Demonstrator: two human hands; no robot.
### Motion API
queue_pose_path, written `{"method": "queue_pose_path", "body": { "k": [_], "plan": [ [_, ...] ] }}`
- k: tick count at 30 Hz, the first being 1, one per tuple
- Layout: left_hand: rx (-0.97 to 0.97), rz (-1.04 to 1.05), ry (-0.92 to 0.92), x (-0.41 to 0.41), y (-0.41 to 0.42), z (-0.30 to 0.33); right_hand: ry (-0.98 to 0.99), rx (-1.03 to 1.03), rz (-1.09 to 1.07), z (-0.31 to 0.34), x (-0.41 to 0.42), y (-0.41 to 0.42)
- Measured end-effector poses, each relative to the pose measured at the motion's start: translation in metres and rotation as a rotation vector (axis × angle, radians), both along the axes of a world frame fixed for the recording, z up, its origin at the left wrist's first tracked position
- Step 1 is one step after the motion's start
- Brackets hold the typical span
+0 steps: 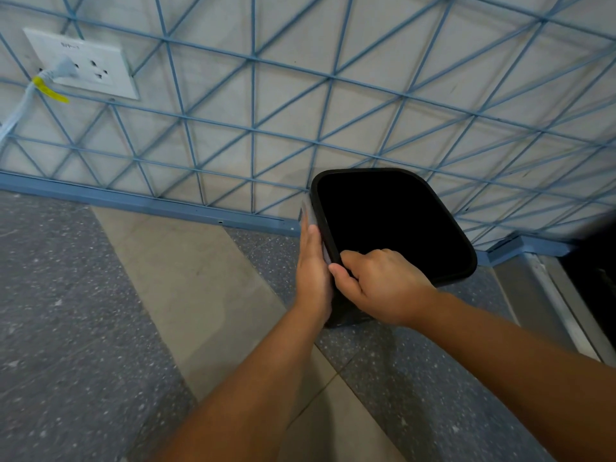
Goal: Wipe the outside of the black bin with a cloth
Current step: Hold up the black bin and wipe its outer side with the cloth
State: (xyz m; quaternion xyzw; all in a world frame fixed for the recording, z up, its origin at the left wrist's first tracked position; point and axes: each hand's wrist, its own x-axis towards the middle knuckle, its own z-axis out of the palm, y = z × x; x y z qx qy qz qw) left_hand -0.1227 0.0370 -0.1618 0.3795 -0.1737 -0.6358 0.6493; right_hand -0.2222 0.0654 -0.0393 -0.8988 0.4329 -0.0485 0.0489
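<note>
A black bin [450, 225] with a rounded square rim stands on the floor against the wall, its opening tilted toward me. My right hand [380, 288] grips the rim at the near corner, fingers curled over the edge and thumb on the outside. My left hand [313, 278] lies flat with straight fingers along the bin's left outer side, pressing a grey cloth [308, 213] against it. Only a strip of the cloth shows past the fingertips.
A wall with a blue wire grid [253, 128] rises right behind the bin. A white socket plate [86, 65] with a grey plug and cable sits at the upper left. A blue skirting strip [133, 201] runs along the floor. A metal threshold [550, 295] lies at right.
</note>
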Motion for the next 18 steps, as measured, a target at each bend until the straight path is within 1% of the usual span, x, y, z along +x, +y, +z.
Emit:
{"method": "queue_pose_path", "body": {
  "k": [2,5,7,9,11,13,14,18],
  "plan": [
    [0.007,-0.028,0.012,0.002,0.008,0.000,0.005,-0.010,0.005,-0.001,0.000,0.000],
    [0.066,0.012,0.034,0.009,-0.005,0.007,-0.001,-0.015,0.001,-0.002,-0.001,-0.001],
    [0.041,0.046,-0.054,0.006,-0.005,0.011,-0.006,-0.016,0.003,-0.002,-0.001,-0.001],
    [0.013,0.044,-0.085,0.001,0.006,0.008,-0.004,-0.015,0.003,-0.002,-0.001,0.000],
    [0.001,0.067,-0.057,0.001,0.010,-0.002,-0.007,-0.017,0.007,-0.003,-0.001,0.000],
    [-0.005,0.046,0.000,0.008,0.003,0.005,-0.018,-0.023,0.005,-0.003,-0.001,0.000],
    [-0.019,0.043,-0.004,0.008,0.001,0.011,-0.022,-0.024,0.005,-0.003,-0.001,0.000],
    [-0.048,0.065,-0.109,-0.002,0.013,0.009,-0.024,-0.011,0.010,-0.003,-0.002,0.000]
  ]
}}
